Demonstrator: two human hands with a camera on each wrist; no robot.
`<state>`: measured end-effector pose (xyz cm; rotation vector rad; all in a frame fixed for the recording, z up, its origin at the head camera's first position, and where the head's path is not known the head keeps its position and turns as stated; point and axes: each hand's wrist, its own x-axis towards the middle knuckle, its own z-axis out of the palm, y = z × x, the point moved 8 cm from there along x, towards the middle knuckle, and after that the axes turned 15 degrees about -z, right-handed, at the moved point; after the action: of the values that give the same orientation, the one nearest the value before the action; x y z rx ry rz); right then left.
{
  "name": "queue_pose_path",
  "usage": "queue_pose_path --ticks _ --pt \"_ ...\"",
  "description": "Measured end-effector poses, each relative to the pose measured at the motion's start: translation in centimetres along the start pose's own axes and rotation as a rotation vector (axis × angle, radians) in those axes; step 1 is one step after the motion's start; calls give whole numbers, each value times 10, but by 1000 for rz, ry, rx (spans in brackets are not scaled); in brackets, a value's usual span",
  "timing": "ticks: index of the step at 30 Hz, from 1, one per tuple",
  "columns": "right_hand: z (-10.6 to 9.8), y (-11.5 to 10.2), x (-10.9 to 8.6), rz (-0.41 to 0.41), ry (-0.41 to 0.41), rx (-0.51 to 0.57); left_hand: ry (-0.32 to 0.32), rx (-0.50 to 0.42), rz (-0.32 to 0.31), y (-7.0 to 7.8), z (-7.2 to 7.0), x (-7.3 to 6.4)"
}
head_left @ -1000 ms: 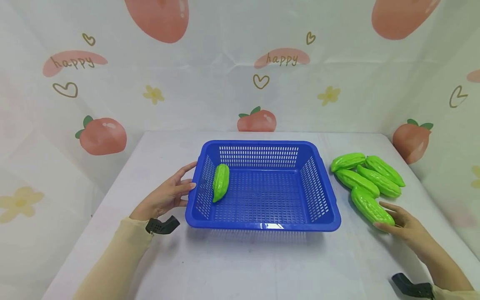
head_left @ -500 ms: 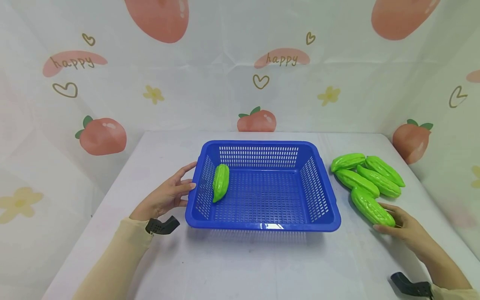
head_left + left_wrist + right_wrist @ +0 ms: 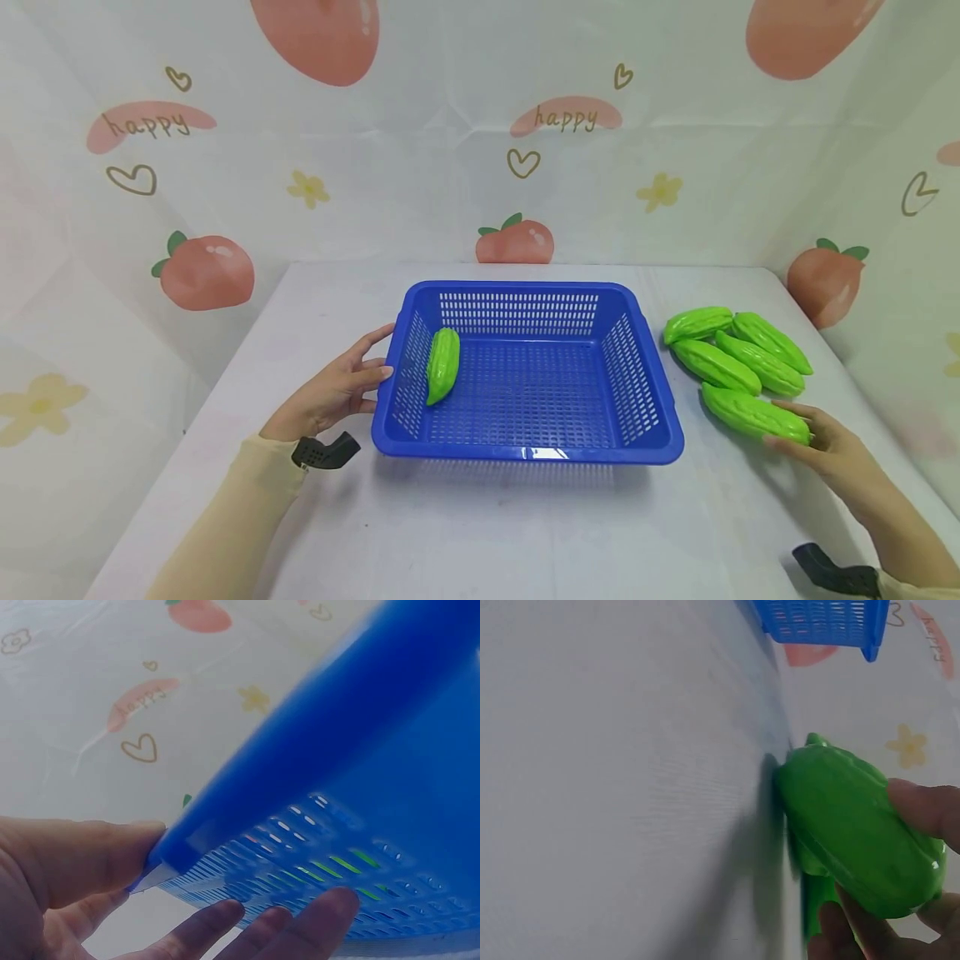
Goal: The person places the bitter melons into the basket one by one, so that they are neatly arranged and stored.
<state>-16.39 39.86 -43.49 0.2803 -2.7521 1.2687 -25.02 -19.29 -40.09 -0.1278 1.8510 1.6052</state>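
Note:
A blue plastic basket with slotted walls sits mid-table. My left hand holds its left side, the thumb at the rim and the other fingers spread below it along the wall. Inside, against the left wall, lies one bright green bitter melon. To the right of the basket, my right hand grips another bitter melon by its near end. In the right wrist view the thumb lies on one side of this melon, the fingers on the other.
Several more bitter melons lie bunched on the white table, just beyond the gripped one and right of the basket. A printed cloth wall closes off the back and sides.
My right hand has shifted right and slightly away from me, swinging the near end of the gripped bitter melon to the right. The left hand and basket stay put.

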Motion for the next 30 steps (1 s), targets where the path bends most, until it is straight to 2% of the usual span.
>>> queue_pose_path --ticks 6,15,23,30 --pt "-6 -12 4 -10 42 68 -9 11 15 1 1 0" --pt "-16 -29 15 -88 118 181 1 9 0 2 0 -2" --pt "-27 -41 27 -111 160 241 -2 0 -13 2 0 -2" --pt "-42 -85 46 -315 278 610 9 21 -18 2 0 -3"
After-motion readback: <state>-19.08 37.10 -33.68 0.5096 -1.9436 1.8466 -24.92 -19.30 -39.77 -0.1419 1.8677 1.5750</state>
